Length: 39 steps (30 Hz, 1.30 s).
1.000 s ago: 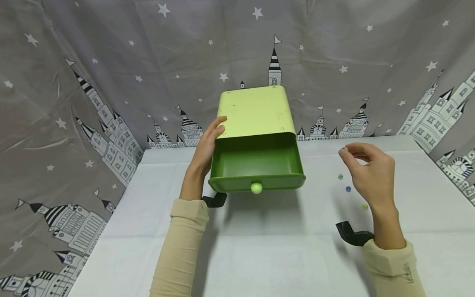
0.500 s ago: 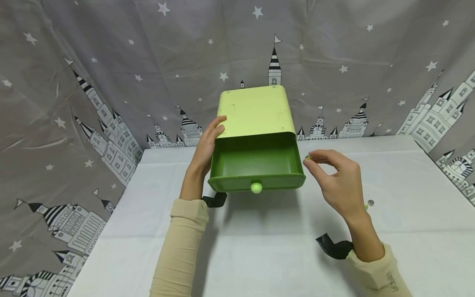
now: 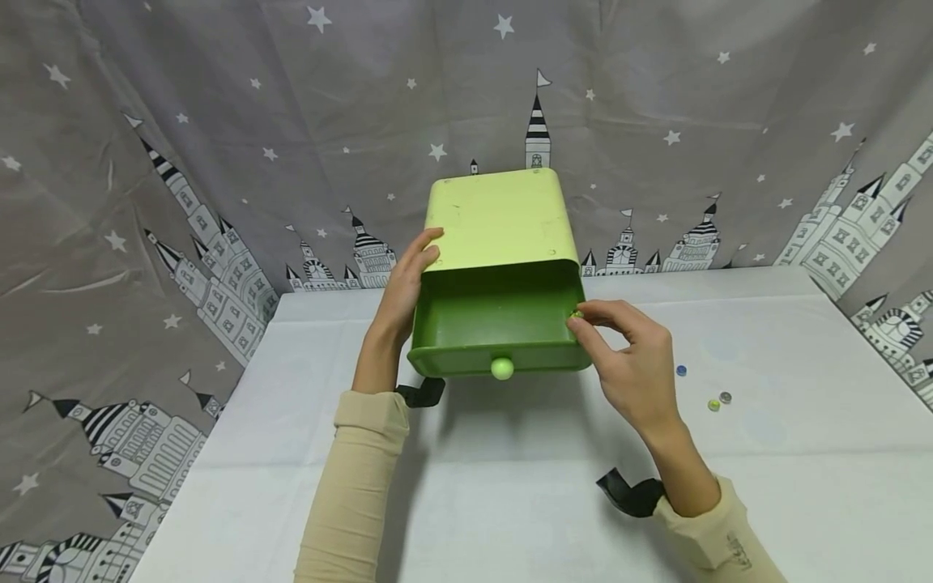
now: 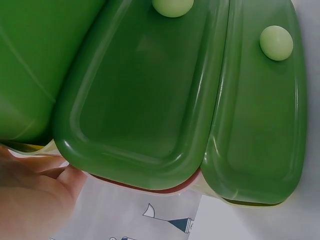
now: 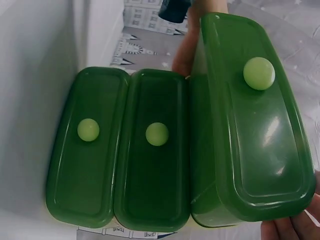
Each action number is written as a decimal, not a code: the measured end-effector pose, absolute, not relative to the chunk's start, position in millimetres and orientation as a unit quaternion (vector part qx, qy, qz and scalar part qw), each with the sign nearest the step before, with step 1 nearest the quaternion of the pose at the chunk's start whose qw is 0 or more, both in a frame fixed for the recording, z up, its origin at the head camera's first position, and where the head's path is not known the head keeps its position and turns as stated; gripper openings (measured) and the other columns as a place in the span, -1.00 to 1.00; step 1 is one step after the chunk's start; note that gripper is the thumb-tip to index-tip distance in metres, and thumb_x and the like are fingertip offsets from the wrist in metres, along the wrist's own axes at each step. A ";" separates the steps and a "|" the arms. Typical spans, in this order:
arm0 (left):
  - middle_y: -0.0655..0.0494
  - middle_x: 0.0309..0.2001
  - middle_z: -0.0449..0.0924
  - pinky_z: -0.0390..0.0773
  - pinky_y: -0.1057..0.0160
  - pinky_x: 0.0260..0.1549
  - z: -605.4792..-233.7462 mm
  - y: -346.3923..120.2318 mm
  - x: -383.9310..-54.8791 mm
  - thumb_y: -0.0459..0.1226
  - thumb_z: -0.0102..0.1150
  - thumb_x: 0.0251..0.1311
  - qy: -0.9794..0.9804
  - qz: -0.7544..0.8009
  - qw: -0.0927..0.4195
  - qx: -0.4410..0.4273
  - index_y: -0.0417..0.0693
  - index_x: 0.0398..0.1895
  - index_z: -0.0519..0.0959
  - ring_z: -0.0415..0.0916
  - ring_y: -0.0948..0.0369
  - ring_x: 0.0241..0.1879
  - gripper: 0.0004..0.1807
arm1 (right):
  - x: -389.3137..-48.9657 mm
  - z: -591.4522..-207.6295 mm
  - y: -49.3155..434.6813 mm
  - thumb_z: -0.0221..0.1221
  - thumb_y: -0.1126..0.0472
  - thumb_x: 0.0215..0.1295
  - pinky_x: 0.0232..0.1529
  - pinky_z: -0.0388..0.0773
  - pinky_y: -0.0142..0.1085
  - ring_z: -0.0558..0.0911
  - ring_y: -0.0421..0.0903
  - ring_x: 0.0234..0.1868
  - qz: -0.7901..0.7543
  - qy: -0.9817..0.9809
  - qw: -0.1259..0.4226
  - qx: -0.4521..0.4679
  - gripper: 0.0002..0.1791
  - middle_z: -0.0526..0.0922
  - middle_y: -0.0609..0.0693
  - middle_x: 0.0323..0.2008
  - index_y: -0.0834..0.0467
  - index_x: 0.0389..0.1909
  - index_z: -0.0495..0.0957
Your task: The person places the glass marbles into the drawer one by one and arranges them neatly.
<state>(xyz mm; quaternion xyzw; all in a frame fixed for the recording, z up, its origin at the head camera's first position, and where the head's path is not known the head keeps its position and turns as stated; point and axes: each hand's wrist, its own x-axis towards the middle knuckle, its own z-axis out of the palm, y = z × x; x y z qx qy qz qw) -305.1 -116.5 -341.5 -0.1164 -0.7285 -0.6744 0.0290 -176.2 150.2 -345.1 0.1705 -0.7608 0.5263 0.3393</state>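
Observation:
A light-yellow drawer unit [image 3: 499, 219] with green drawers stands at the back of the table. Its top drawer [image 3: 466, 359] is pulled out, its bare floor showing. My left hand [image 3: 401, 295] lies along the unit's left side, fingertips on the edge of its top; the thumb is hidden in the head view. Over the right end of the drawer, my right hand [image 3: 630, 356] pinches a small round yellow-green piece [image 3: 577, 314] between thumb and fingertips. In the right wrist view, a few right-hand fingers [image 5: 300, 227] show behind the drawer front. The two lower drawers [image 5: 152, 190] are closed.
On the white cloth to the right lie a small blue piece [image 3: 681, 371], a yellow-green one [image 3: 713, 405] and a grey one [image 3: 725, 397]. A grey curtain [image 3: 291, 97] printed with castles and stars hangs behind the table.
The right hand has moved left from the loose pieces to the open drawer, carrying the small piece in its fingertips. My left hand and the unit have stayed put.

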 end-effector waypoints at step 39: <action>0.23 0.49 0.10 -0.06 0.07 0.39 -343.6 -117.9 -308.1 -0.05 -0.13 0.50 -0.727 -0.675 0.031 -0.125 0.05 0.45 0.31 -0.06 0.24 0.46 -0.48 | -175.2 -343.4 155.1 0.34 0.48 0.15 -0.08 0.52 -0.41 0.66 -0.08 -0.21 0.520 -0.781 0.309 0.156 -0.85 0.71 0.10 -0.26 0.38 -0.23 0.68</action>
